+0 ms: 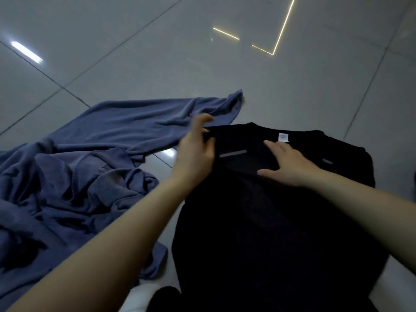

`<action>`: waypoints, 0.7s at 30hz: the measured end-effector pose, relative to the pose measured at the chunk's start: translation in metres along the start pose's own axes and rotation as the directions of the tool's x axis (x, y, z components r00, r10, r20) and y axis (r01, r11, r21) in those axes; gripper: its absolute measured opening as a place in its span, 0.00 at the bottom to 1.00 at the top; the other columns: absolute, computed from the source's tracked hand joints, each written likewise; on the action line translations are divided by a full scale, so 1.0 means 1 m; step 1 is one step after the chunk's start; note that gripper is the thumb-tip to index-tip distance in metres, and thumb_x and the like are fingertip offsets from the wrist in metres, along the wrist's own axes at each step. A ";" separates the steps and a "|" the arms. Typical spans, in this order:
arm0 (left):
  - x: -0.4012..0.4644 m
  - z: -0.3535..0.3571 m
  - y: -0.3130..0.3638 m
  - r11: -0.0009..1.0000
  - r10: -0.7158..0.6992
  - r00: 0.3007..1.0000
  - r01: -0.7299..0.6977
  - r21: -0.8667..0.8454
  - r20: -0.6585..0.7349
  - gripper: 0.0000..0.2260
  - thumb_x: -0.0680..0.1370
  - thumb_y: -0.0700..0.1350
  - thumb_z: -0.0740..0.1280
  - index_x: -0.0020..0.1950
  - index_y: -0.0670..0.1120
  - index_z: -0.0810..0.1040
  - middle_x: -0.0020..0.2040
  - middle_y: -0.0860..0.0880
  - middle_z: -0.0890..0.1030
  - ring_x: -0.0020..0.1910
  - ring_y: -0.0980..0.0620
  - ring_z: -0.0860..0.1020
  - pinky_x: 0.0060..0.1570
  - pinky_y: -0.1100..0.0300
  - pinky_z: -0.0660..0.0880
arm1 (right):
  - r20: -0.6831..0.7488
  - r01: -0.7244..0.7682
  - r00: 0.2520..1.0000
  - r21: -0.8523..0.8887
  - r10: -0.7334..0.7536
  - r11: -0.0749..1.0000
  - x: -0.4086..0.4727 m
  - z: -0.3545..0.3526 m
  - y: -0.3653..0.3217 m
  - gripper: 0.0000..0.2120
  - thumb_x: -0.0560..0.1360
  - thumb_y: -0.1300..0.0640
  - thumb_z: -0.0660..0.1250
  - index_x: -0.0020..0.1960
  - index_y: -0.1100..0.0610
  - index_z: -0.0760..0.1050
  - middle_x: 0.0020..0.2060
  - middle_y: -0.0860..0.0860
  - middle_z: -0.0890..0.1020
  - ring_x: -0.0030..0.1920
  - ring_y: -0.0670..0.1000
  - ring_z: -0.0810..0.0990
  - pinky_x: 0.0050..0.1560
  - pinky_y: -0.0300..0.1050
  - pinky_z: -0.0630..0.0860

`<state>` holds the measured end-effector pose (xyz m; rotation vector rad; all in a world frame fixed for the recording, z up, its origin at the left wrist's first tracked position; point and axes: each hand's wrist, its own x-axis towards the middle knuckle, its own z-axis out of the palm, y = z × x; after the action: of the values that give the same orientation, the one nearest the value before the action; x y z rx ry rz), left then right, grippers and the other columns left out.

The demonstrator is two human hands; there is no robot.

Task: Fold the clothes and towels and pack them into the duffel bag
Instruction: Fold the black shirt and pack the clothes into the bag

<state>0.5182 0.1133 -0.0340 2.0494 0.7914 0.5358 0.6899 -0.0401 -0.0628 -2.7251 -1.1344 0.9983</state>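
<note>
black shirt (281,210), soft, limp, light: left hand (198,152) pinches shoulder at 10 o'clock, right hand (290,165) flat, open, pressing collar; best held by shoulder seams.

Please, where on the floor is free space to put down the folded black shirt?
Bare tiled floor lies beyond the black shirt and blue cloth, and right of the shirt. Crowded on the left: only a thin strip of tile separates the two fabrics, under the left hand.

Glossy grey tiled floor (202,70) — dark grout lines, ceiling-light reflections (26,51)
</note>
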 end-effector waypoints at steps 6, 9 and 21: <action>-0.035 0.055 -0.023 0.989 -0.053 0.984 0.029 0.142 0.170 0.16 0.78 0.41 0.66 0.66 0.46 0.74 0.58 0.46 0.78 0.52 0.43 0.80 0.55 0.53 0.76 | -0.111 -0.107 0.987 0.054 0.113 0.993 -0.053 0.008 0.082 0.35 0.76 0.43 0.66 0.77 0.51 0.55 0.77 0.53 0.54 0.76 0.57 0.55 0.74 0.52 0.57; -0.049 0.055 -0.061 0.851 0.035 0.920 -0.232 0.471 0.390 0.24 0.77 0.49 0.67 0.71 0.42 0.70 0.72 0.40 0.68 0.69 0.38 0.68 0.67 0.48 0.65 | -0.107 -0.083 0.992 -0.106 0.072 0.991 -0.102 0.045 0.109 0.39 0.75 0.36 0.61 0.78 0.46 0.47 0.78 0.52 0.46 0.77 0.56 0.47 0.75 0.53 0.55; 0.029 0.082 -0.057 0.471 -0.265 0.813 -0.360 0.805 0.518 0.31 0.80 0.64 0.46 0.79 0.53 0.42 0.79 0.44 0.42 0.78 0.45 0.44 0.75 0.48 0.43 | 0.111 -0.155 0.978 -0.171 0.176 0.973 -0.078 0.053 0.136 0.49 0.69 0.27 0.62 0.75 0.38 0.31 0.75 0.53 0.29 0.75 0.59 0.32 0.74 0.64 0.46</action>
<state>0.5708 0.1127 -0.1241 2.9666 0.6552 -0.7103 0.7040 -0.2019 -0.0966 -2.9653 -1.0626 1.1626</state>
